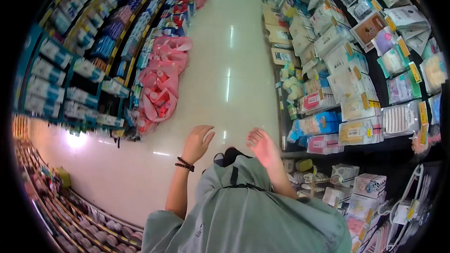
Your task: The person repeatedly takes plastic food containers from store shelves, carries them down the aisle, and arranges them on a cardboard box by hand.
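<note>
My left hand [198, 144] is held in front of my body over the pale tiled floor, its fingers apart and nothing in it. Two dark beaded bracelets [184, 164] circle that wrist. On the other side, my right hand [262, 147] is raised with slightly curled, separated fingers and holds nothing. A green-grey garment [248, 220] with a dark cord covers my body between the arms. Neither hand touches any goods. Packaged items [321, 144] on the right-hand rack are the nearest goods to my right hand.
Shelves of boxed goods [112, 30] and pink bags [161, 89] line the left of the aisle floor [225, 65]. Hanging packets [401, 119] and white hangers [408, 211] are on the right. Another stocked shelf [101, 236] curves along the lower left.
</note>
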The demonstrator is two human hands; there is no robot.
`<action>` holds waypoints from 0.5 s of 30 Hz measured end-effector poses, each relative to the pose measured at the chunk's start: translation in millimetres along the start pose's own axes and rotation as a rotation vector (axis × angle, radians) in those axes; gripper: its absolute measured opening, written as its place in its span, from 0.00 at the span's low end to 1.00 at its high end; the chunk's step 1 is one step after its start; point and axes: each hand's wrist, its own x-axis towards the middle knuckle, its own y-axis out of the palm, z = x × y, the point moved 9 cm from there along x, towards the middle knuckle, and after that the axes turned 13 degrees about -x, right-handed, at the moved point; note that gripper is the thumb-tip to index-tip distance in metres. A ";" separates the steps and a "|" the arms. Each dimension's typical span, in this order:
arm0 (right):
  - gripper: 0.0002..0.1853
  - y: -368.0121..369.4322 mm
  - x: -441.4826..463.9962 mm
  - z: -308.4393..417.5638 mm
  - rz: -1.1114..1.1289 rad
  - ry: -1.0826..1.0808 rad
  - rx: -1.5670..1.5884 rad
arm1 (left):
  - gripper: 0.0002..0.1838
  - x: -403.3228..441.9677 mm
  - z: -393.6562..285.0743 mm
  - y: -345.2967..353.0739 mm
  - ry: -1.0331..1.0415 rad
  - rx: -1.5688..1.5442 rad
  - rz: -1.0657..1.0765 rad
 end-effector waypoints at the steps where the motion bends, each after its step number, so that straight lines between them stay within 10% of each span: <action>1: 0.12 -4.5 14.5 2.1 -0.024 0.010 0.035 | 0.15 21.5 -2.7 3.8 0.034 -0.046 0.019; 15: 0.10 54.5 363.2 141.1 -0.033 0.131 0.255 | 0.22 307.9 131.7 3.2 -0.154 0.079 0.429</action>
